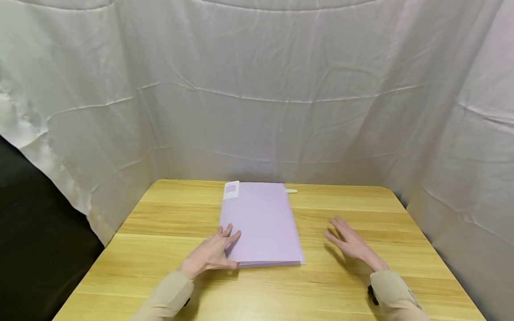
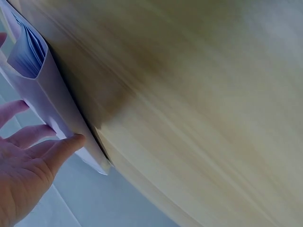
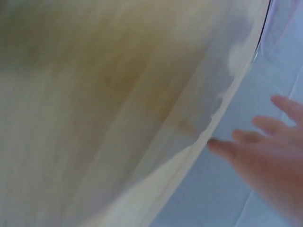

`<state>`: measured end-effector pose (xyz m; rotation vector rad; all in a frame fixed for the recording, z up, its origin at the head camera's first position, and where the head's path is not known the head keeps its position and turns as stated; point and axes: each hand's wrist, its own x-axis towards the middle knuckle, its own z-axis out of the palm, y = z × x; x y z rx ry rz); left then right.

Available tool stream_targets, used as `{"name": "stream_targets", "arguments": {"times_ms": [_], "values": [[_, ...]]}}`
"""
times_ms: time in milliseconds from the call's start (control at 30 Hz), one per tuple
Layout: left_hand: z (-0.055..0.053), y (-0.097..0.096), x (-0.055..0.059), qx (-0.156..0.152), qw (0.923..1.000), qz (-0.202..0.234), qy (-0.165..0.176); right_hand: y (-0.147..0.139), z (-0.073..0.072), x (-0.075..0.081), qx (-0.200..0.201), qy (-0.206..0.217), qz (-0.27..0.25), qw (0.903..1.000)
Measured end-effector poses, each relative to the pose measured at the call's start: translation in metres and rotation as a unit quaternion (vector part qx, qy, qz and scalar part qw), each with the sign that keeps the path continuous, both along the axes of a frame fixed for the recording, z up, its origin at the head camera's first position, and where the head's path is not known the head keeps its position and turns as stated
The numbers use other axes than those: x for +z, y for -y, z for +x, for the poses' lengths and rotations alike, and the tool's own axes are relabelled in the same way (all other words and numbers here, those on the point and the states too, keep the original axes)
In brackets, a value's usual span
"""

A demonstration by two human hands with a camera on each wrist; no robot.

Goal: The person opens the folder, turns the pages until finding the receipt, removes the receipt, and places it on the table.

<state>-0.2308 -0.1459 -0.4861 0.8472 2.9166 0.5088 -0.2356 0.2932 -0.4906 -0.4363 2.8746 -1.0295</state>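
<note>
A closed lilac file folder [image 1: 263, 223] lies flat on the table, with a white label [image 1: 230, 190] at its far left corner. My left hand [image 1: 210, 252] rests at the folder's near left side, fingers spread over the cover's edge and thumb by the near corner. In the left wrist view, the thumb [image 2: 71, 144] touches the folder's spine side, and stacked sheets [image 2: 31, 52] show at its end. To the right of the folder, my right hand [image 1: 353, 245] hovers above the table with loosely extended fingers and holds nothing.
The wooden table [image 1: 168, 214] has rounded far corners. A small white strip [image 1: 291, 191] sticks out beside the folder's far right edge. Pale grey cloth [image 1: 273, 98] hangs behind and on both sides; a black surface [image 1: 36, 236] is at the left.
</note>
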Motion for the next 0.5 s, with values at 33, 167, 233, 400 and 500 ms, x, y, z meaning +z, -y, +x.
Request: {"name": "stream_targets", "arguments": {"times_ms": [33, 167, 233, 400, 500], "values": [[0.001, -0.003, 0.0, -0.007, 1.0, -0.003, -0.002, -0.001, -0.001, 0.0, 0.009, 0.0, -0.006, 0.9999], [0.004, -0.012, 0.001, -0.029, 0.9995, -0.008, -0.006, -0.002, -0.003, -0.001, 0.045, 0.013, -0.032, 0.9984], [0.006, -0.016, 0.0, -0.037, 0.9992, -0.01, -0.012, -0.003, -0.004, -0.001, 0.059, 0.024, -0.041, 0.9972], [0.009, -0.025, -0.001, -0.049, 0.9984, -0.017, -0.024, -0.005, -0.009, 0.0, 0.083, 0.054, -0.047, 0.994], [0.011, -0.029, -0.001, -0.053, 0.9978, -0.025, -0.032, -0.007, -0.015, -0.002, 0.099, 0.067, -0.04, 0.992]]}}
